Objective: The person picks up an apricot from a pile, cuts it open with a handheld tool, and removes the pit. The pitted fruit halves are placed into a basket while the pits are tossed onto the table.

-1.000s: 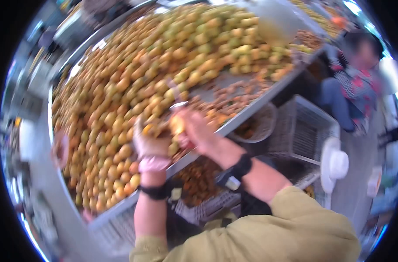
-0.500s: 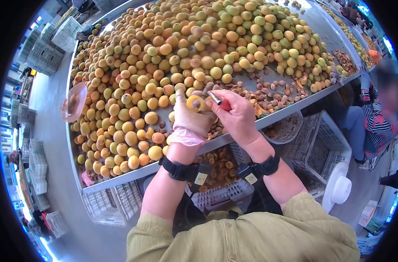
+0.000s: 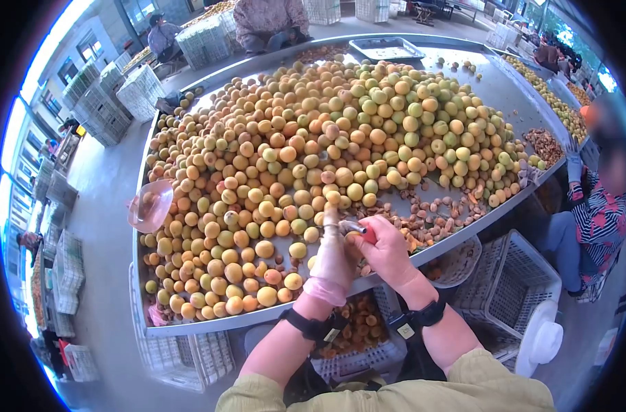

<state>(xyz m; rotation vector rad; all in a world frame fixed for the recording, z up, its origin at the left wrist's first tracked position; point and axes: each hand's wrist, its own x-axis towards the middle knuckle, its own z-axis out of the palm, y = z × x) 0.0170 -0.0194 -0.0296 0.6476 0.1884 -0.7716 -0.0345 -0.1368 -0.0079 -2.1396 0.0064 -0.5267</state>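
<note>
- R hand (image 3: 388,253) was closed, thumb & fingers curled snugly round the red handle of a metal-ended tool (image 3: 370,235).
- Tool's metal end stuck out L of the R fingers, right by the L fingers; no gap could be made out there.
- L hand (image 3: 335,257) was in a pale covering w/ a pink cuff (image 3: 325,291) at the wrist, fingers pointing away from the body, bunched close to the tool's metal end.
- Couldn't tell how far open the L fingers were, or whether they had hold of a fruit; blurred & partly hidden.
- Big heap of yellow-orange & greenish fruit (image 3: 285,147) lay just beyond the L fingers & spread off to their L.
- Loose stones (image 3: 433,208), brownish, were scattered on the metal table (image 3: 495,213) beyond & R of the R fingers; more sat in a pile well R, near the table's corner.
- Both hands were over the table's near edge, wrists w/ dark bands.
- Below the fingers, nearer the body, a crate (image 3: 361,357) held orange fruit pcs.
- R of the R fingers, under the table edge: a round basket (image 3: 457,264), then a grey crate (image 3: 516,278).
- Well L of the L fingers: a clear pinkish scoop (image 3: 151,206) at the table's side.
- Far beyond the fingers: a pale tray (image 3: 387,49) on the table's far side & a seated person (image 3: 268,24).
</note>
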